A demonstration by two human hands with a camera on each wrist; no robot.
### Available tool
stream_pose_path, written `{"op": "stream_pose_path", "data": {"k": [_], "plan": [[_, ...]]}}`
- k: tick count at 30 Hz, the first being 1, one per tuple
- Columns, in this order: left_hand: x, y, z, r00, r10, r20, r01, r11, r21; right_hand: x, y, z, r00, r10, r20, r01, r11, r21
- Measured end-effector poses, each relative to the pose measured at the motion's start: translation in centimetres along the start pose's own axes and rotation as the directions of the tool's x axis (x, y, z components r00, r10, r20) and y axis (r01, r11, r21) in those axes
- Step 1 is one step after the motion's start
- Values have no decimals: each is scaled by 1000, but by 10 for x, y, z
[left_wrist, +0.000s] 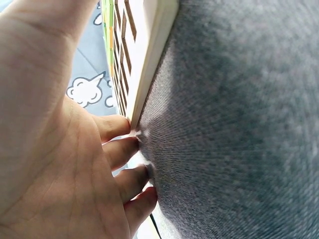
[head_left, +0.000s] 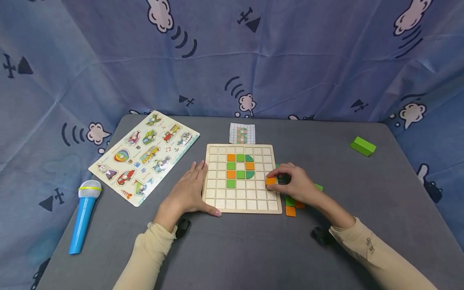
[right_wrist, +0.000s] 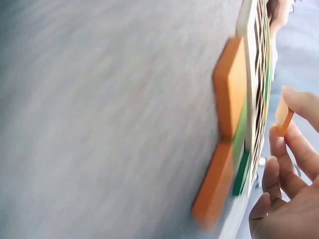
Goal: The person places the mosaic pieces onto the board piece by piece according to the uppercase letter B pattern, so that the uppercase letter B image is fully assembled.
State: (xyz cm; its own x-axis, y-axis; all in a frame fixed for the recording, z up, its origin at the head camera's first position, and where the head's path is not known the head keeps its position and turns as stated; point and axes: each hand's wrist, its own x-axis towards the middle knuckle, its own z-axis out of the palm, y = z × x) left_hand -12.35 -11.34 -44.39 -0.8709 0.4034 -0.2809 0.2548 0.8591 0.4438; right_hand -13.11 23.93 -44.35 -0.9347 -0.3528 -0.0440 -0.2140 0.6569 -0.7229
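Observation:
A wooden grid board point(head_left: 220, 194) lies flat on the table, with orange, green and rounded dark green tiles set in its upper middle squares. My left hand point(head_left: 188, 190) rests at the board's left side, fingers along the edge and thumb at the lower left corner. Above the board's right edge, my right hand point(head_left: 295, 183) pinches an orange square tile point(head_left: 270, 181) between thumb and finger; the right wrist view shows this orange tile point(right_wrist: 284, 118) held clear of the board. Loose tiles point(head_left: 291, 211) in orange and green lie beside the board, partly hidden beneath the right hand.
A small pattern card point(head_left: 242, 133) lies behind the board. To the left are a picture puzzle board point(head_left: 145, 157) and a blue toy microphone point(head_left: 84, 217). A green block point(head_left: 363, 146) lies at the back right. Patterned cloth point(head_left: 232, 56) hangs behind the table.

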Motion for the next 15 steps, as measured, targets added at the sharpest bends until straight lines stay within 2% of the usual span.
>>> {"op": "stream_pose_path", "data": {"k": [10, 15], "plan": [[0, 2, 0, 1000, -4, -1, 4, 1000, -6, 16, -27, 24, 996, -82, 38, 83, 997, -6], [0, 1, 0, 1000, -10, 0, 10, 1000, -2, 22, -36, 35, 992, -123, 27, 123, 992, -33]]}}
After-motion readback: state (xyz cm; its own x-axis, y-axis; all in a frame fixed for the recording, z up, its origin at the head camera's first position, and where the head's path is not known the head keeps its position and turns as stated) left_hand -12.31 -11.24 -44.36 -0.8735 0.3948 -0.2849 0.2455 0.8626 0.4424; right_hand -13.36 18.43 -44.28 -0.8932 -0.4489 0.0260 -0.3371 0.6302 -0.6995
